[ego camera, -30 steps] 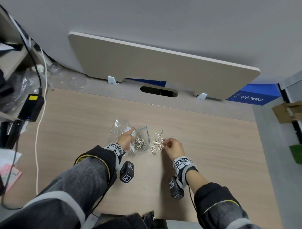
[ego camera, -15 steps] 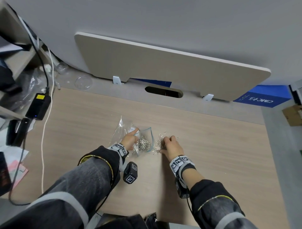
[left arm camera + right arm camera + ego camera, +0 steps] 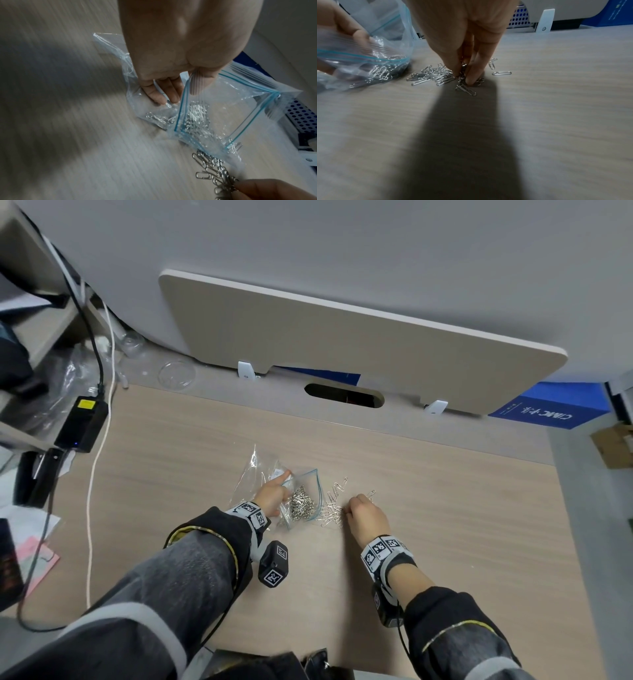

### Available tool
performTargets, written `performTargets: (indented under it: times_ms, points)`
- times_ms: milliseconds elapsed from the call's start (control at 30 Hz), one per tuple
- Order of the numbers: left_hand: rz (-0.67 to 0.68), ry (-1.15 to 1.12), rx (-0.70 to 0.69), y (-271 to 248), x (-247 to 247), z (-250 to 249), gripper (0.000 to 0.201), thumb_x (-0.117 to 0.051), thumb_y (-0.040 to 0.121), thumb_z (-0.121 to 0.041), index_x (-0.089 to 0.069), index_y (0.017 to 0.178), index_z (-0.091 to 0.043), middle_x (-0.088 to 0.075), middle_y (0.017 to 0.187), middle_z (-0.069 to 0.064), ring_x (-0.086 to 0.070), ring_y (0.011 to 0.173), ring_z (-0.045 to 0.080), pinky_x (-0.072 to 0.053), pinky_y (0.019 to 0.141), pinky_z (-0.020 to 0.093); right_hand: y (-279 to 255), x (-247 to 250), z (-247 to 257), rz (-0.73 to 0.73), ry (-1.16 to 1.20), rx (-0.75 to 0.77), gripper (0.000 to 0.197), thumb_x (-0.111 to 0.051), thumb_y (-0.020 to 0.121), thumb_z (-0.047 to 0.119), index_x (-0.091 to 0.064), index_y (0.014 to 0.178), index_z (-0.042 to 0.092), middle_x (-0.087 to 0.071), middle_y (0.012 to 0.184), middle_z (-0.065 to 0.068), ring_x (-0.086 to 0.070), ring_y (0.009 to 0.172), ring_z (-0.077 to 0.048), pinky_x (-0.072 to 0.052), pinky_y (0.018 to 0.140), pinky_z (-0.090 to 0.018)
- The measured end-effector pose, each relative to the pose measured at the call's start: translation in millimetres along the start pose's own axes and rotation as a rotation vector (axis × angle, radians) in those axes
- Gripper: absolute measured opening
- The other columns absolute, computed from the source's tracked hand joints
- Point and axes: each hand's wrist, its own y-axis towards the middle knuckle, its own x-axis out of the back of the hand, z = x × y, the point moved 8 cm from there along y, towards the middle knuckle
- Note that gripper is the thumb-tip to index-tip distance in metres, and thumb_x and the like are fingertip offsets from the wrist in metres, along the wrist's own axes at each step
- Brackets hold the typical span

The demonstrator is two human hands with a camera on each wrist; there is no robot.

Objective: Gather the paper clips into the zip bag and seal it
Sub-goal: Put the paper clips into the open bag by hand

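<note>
A clear zip bag [image 3: 310,491] [image 3: 228,108] with a blue seal line lies open on the wooden desk, several silver paper clips [image 3: 302,505] inside it. My left hand [image 3: 274,494] [image 3: 173,86] pinches the bag's near lip and holds its mouth open toward the right. A loose pile of paper clips [image 3: 333,508] [image 3: 433,76] lies on the desk just right of the bag. My right hand [image 3: 363,510] [image 3: 465,77] is on that pile, fingertips pinching a small bunch of clips against the desk. A few single clips [image 3: 501,73] lie apart on the pile's far side.
A second crumpled clear plastic bag [image 3: 255,470] lies behind my left hand. A black power adapter [image 3: 82,422] with cables sits at the desk's left edge. A beige divider panel [image 3: 342,347] stands along the back. Bare desk stretches to the right and front.
My right hand has slid a little to the right over the loose pile and closed its fingertips on some clips. The left hand keeps holding the bag's mouth open.
</note>
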Motion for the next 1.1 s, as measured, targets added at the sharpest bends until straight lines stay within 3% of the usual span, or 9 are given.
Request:
performTargets:
  times_ms: [200, 333, 467, 567, 667, 767, 933, 1000, 1100]
  points:
    - [0.005, -0.08, 0.007, -2.4, -1.3, 2.3, 0.061, -0.042, 0.091, 0.005, -0.035, 0.145, -0.023, -0.038, 0.148, 0.016, -0.041, 0.101, 0.019, -0.04, 0.06, 0.025, -4.3, 14.1, -24.4, -0.084, 0.295, -0.164, 0.009, -0.06, 0.081, 0.01, -0.068, 0.08, 0.008, -0.068, 0.089, -0.008, -0.063, 0.083, -0.027, -0.049, 0.074, -0.032]
    - [-0.008, -0.044, 0.023, -2.6, 1.0, 0.9, 0.07, -0.036, 0.086, 0.008, -0.033, 0.146, -0.027, -0.042, 0.147, 0.014, -0.049, 0.078, 0.016, -0.035, 0.052, 0.022, -7.9, 36.6, -20.1, -0.157, 0.823, -0.31, 0.019, -0.066, 0.079, -0.001, -0.064, 0.067, 0.014, -0.065, 0.063, -0.001, -0.062, 0.051, -0.021, -0.056, 0.063, -0.039]
    - [-0.01, -0.023, 0.033, -3.4, 0.9, -0.3, 0.071, -0.036, 0.085, 0.009, -0.034, 0.146, -0.029, -0.042, 0.146, 0.014, -0.053, 0.075, 0.019, -0.034, 0.052, 0.024, -2.2, 48.9, 23.7, -0.089, 1.062, -0.259, 0.016, -0.068, 0.082, 0.0, -0.064, 0.074, 0.013, -0.062, 0.068, -0.004, -0.06, 0.044, -0.015, -0.055, 0.057, -0.036]
    - [-0.027, -0.036, 0.04, -5.1, 1.0, 0.1, 0.071, -0.037, 0.084, 0.007, -0.035, 0.145, -0.03, -0.049, 0.135, 0.016, -0.045, 0.068, 0.014, -0.036, 0.055, 0.024, 0.9, 52.4, 57.9, -0.08, 0.974, -0.164, 0.014, -0.068, 0.082, 0.004, -0.064, 0.074, 0.015, -0.061, 0.068, 0.0, -0.061, 0.047, -0.017, -0.054, 0.054, -0.035]
    - [-0.035, -0.05, 0.035, -7.2, 0.9, 0.4, 0.071, -0.037, 0.083, 0.007, -0.036, 0.145, -0.028, -0.056, 0.115, 0.019, -0.041, 0.063, 0.014, -0.035, 0.054, 0.024, 3.0, 49.9, 82.6, -0.083, 0.712, -0.013, 0.001, -0.069, 0.081, 0.014, -0.069, 0.081, 0.013, -0.066, 0.075, 0.0, -0.065, 0.064, -0.021, -0.055, 0.067, -0.036]
    - [-0.034, -0.067, 0.035, -8.9, 0.8, -0.4, 0.07, -0.036, 0.084, 0.007, -0.036, 0.145, -0.028, -0.05, 0.111, 0.011, -0.042, 0.069, 0.013, -0.038, 0.059, 0.025, 3.0, 49.5, 86.5, -0.082, 0.57, 0.035, 0.011, -0.065, 0.084, 0.021, -0.072, 0.087, 0.012, -0.072, 0.086, -0.002, -0.064, 0.078, -0.018, -0.051, 0.075, -0.028]
    - [-0.036, -0.09, 0.053, -8.3, 2.3, 1.2, 0.073, -0.033, 0.083, 0.009, -0.034, 0.146, -0.029, -0.051, 0.103, 0.001, -0.042, 0.07, 0.011, -0.038, 0.06, 0.026, -2.2, 71.5, 59.0, -0.362, 0.529, 0.007, 0.01, -0.058, 0.086, 0.017, -0.067, 0.086, 0.015, -0.068, 0.09, 0.0, -0.061, 0.076, -0.018, -0.048, 0.072, -0.028]
    - [-0.03, -0.088, 0.048, -9.3, 2.5, 0.2, 0.073, -0.034, 0.084, 0.008, -0.034, 0.146, -0.03, -0.052, 0.122, 0.008, -0.043, 0.072, 0.011, -0.039, 0.06, 0.025, 3.9, 60.1, 39.4, -0.29, 0.42, -0.079, 0.017, -0.057, 0.086, 0.024, -0.064, 0.1, 0.018, -0.062, 0.105, -0.001, -0.062, 0.087, -0.02, -0.051, 0.077, -0.033]
    - [-0.012, -0.089, 0.008, -7.1, 1.3, -0.8, 0.068, -0.037, 0.087, 0.008, -0.032, 0.147, -0.025, -0.037, 0.149, 0.012, -0.044, 0.073, 0.008, -0.041, 0.06, 0.024, 7.2, 29.2, 17.3, -0.033, 0.165, -0.162, 0.05, -0.061, 0.083, 0.039, -0.048, 0.128, 0.021, -0.045, 0.129, -0.006, -0.05, 0.115, -0.03, -0.049, 0.09, -0.04]
